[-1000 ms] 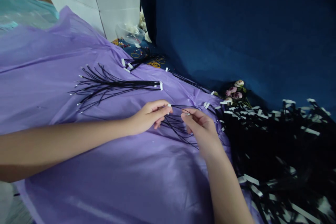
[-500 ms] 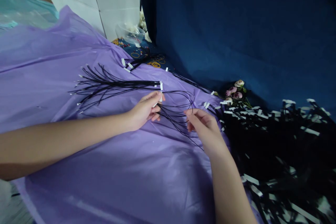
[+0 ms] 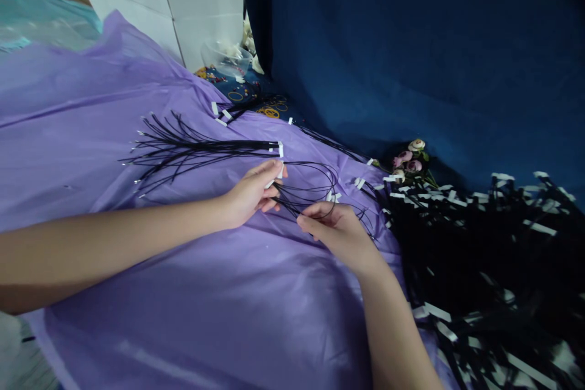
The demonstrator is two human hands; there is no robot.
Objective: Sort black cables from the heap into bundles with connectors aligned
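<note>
My left hand pinches the white-tagged end of a small bunch of thin black cords, which fan out and loop to the right. My right hand is closed around the same cords farther along, thumb against fingers. One cord arches in a loop above and between the two hands. Just beyond my left hand, a thicker bundle of black cords with a white tag lies flat, its loose silvery tips spread to the left.
Purple sheeting covers the work surface. At right lies a large heap of black cords with white tags. Farther back are artificial flowers, yellow rubber bands, a clear plastic bowl and a dark blue cloth.
My right hand has moved left and slightly down, from the single looped cord to the bunch of cords. A white tag now shows behind it. My left hand stays almost still.
</note>
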